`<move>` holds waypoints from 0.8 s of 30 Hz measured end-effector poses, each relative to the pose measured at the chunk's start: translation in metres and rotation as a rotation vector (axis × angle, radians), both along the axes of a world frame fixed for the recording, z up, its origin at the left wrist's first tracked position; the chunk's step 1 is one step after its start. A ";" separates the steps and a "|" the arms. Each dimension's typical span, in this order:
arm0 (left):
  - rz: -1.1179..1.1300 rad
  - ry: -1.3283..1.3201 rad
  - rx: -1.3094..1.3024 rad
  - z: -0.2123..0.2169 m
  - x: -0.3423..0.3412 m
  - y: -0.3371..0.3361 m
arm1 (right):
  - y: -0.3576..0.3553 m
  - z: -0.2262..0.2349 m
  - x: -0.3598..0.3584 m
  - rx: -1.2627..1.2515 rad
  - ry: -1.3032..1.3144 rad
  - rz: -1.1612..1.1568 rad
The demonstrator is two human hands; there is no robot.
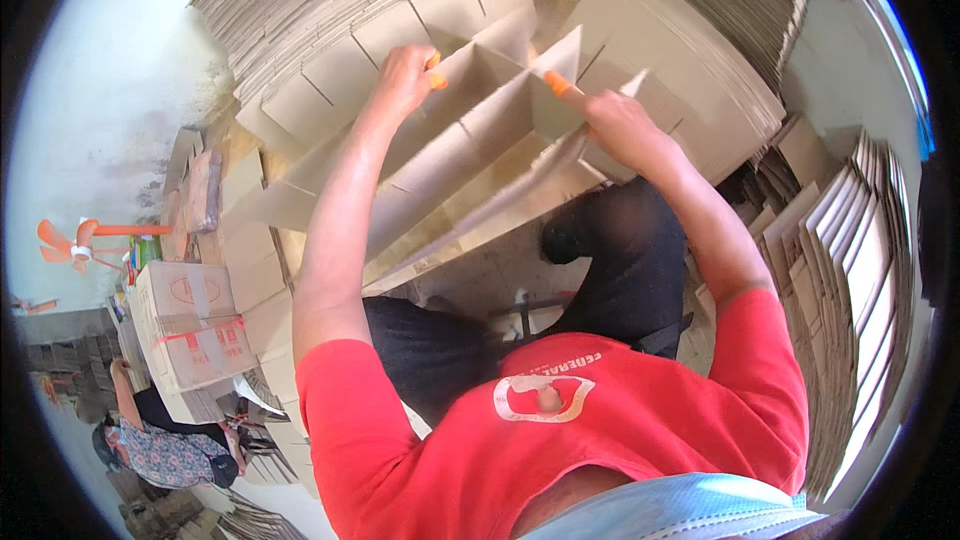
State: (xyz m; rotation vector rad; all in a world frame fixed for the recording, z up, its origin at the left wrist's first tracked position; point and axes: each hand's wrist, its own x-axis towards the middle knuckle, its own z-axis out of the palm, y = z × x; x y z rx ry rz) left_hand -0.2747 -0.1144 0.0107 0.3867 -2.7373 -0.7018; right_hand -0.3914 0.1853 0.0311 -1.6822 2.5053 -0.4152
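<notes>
Slotted cardboard divider strips [450,165] stand on edge in front of me, several long ones crossed by shorter ones near their far end. My left hand [402,85] is closed at the top of a strip on the left, with orange covers on its fingertips. My right hand [625,128] pinches at a crossing strip [562,55] on the right, an orange cover on its extended finger. Its thumb is hidden. The long strips run toward my lower left, between my forearms and above my bent legs.
Stacks of slotted cardboard sheets [340,50] lie beyond the divider, with plain flat sheets [690,70] at the far right. More cardboard [840,240] leans at the right. On the left are a taped carton [190,325], an orange fan [80,243] and another person [165,450].
</notes>
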 end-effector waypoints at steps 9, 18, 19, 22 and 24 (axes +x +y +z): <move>0.240 0.211 -0.056 0.037 0.080 0.015 | 0.040 0.032 -0.048 -0.172 -0.209 -0.184; 0.118 0.104 -0.028 0.072 0.175 0.139 | 0.148 -0.044 -0.130 0.286 0.348 -0.680; 0.137 0.102 -0.028 0.064 0.180 0.141 | 0.151 -0.046 -0.136 0.271 0.330 -0.647; 0.186 0.123 -0.015 0.048 0.184 0.146 | 0.161 -0.055 -0.169 0.154 0.202 -0.635; 0.199 0.143 -0.038 0.044 0.186 0.150 | 0.174 -0.059 -0.182 0.021 0.221 -0.585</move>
